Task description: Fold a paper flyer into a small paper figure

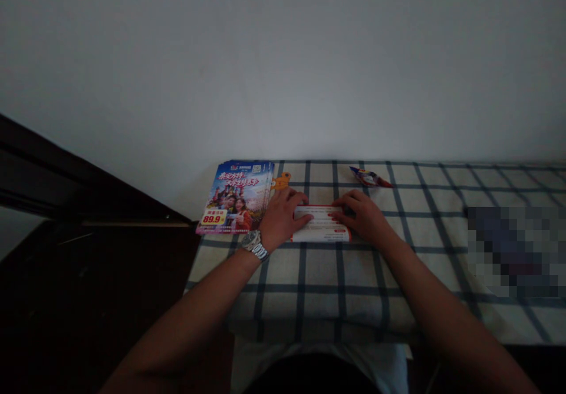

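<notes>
Left hand (285, 217) and right hand (360, 217) open and nearly flat, fingertips pressing on either end of a white, red-edged leaflet (321, 224) at lower centre of the frame, holding it flat, no real grip. Just left, a stack of glossy brochures (234, 198) within easy reach on the checked-cloth desk (336, 311) — both close at hand.

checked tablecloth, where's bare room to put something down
The widest free patch of the checked tablecloth lies between its near edge and the red-and-white card. Another runs between the right hand and the pixelated blur. It's crowded at the far left, where the leaflet stack, left hand and orange cutout bunch together.
</notes>
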Action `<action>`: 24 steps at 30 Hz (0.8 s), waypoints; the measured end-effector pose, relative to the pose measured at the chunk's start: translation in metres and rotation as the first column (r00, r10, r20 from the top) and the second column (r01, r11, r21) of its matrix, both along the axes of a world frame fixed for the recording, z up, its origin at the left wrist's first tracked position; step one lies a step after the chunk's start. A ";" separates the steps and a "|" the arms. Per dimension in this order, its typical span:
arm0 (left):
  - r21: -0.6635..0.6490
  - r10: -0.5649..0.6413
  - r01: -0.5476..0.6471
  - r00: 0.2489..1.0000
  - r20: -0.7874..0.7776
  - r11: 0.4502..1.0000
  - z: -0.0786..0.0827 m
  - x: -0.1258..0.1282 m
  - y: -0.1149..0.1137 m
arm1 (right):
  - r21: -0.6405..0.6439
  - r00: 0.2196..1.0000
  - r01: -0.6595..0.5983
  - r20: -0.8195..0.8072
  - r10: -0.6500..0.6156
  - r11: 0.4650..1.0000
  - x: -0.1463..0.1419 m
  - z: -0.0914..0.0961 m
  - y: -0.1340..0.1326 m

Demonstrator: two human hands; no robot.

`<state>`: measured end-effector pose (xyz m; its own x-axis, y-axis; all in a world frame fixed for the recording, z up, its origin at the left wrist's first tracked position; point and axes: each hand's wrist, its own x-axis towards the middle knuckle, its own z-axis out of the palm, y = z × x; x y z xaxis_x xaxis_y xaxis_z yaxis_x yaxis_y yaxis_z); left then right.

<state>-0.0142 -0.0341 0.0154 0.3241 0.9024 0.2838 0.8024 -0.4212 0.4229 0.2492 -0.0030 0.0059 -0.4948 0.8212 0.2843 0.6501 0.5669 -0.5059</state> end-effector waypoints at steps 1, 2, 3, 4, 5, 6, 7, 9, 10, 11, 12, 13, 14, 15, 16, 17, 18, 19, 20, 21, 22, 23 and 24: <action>0.010 -0.025 0.026 1.000 -0.015 1.000 0.000 0.000 0.000 | 0.001 1.000 0.003 0.003 -0.003 1.000 0.000 0.000 0.000; 0.022 -0.057 0.058 0.998 -0.032 0.998 0.000 0.000 0.000 | 0.001 1.000 0.004 0.008 -0.004 1.000 -0.001 0.001 0.000; 0.034 -0.090 0.091 0.995 -0.049 0.995 0.000 0.001 0.000 | 0.001 1.000 0.006 0.011 -0.006 1.000 -0.001 0.001 0.000; 0.043 -0.119 0.122 0.991 -0.067 0.992 0.000 0.001 0.000 | 0.000 1.000 0.007 0.015 -0.007 1.000 -0.001 0.001 0.000; 0.050 -0.142 0.146 0.987 -0.082 0.988 -0.001 0.001 0.000 | -0.002 1.000 0.007 0.019 -0.007 1.000 -0.001 0.001 0.000; 0.054 -0.157 0.163 0.983 -0.095 0.985 -0.001 0.001 0.000 | -0.002 1.000 0.007 0.019 -0.007 1.000 -0.001 0.000 0.000; 0.058 -0.166 0.173 0.980 -0.105 0.983 0.000 0.001 0.001 | 0.000 1.000 0.007 0.017 -0.007 1.000 -0.001 -0.001 0.001; 0.061 -0.182 0.191 0.975 -0.124 0.980 0.001 0.002 0.001 | 0.006 1.000 0.010 0.009 -0.010 1.000 0.000 -0.003 0.002; 0.064 -0.192 0.202 0.972 -0.135 0.977 0.001 0.002 0.002 | 0.008 1.000 0.009 0.005 -0.009 1.000 0.000 -0.004 0.002; 0.069 -0.203 0.215 0.968 -0.150 0.974 0.002 0.002 0.002 | 0.009 1.000 0.007 0.002 -0.007 1.000 0.001 -0.005 0.003; 0.075 -0.213 0.228 0.963 -0.165 0.971 0.003 0.003 0.002 | 0.010 1.000 0.004 0.001 -0.004 1.000 0.001 -0.006 0.003; 0.083 -0.224 0.242 0.957 -0.182 0.967 0.003 0.003 0.003 | 0.013 1.000 0.001 0.002 -0.001 1.000 0.001 -0.007 0.003; 0.089 -0.235 0.256 0.951 -0.199 0.962 0.003 0.004 0.003 | 0.016 1.000 -0.003 0.004 0.003 1.000 0.001 -0.007 0.003; 0.094 -0.245 0.270 0.945 -0.214 0.958 0.003 0.004 0.003 | 0.021 1.000 -0.005 0.007 0.005 1.000 0.001 -0.007 0.003; 0.097 -0.256 0.284 0.939 -0.230 0.954 0.003 0.005 0.004 | 0.025 1.000 -0.006 0.009 0.006 1.000 0.001 -0.007 0.002; 0.097 -0.266 0.296 0.932 -0.245 0.950 0.002 0.005 0.004 | 0.026 1.000 -0.005 0.012 0.005 1.000 0.001 -0.006 0.002; 0.095 -0.275 0.308 0.925 -0.261 0.947 0.002 0.005 0.004 | 0.026 1.000 -0.003 0.014 0.002 1.000 0.000 -0.006 0.002; 0.093 -0.280 0.315 0.920 -0.276 0.945 0.002 0.006 0.004 | 0.027 1.000 0.000 0.015 0.000 1.000 0.000 -0.005 0.002; 0.089 -0.281 0.318 0.915 -0.289 0.944 0.002 0.006 0.004 | 0.027 1.000 0.001 0.017 -0.002 1.000 0.000 -0.005 0.002; 0.085 -0.281 0.319 0.911 -0.301 0.944 0.002 0.006 0.004 | 0.028 1.000 0.001 0.021 -0.002 1.000 0.000 -0.005 0.002; 0.081 -0.280 0.319 0.908 -0.311 0.944 0.002 0.007 0.004 | 0.029 1.000 0.001 0.023 -0.002 1.000 0.000 -0.005 0.002; 0.078 -0.277 0.317 0.906 -0.320 0.945 0.003 0.007 0.004 | 0.030 1.000 0.001 0.022 -0.002 1.000 0.000 -0.005 0.002; 0.077 -0.276 0.317 0.903 -0.330 0.945 0.004 0.007 0.003 | 0.030 1.000 0.001 0.021 -0.001 1.000 0.000 -0.006 0.002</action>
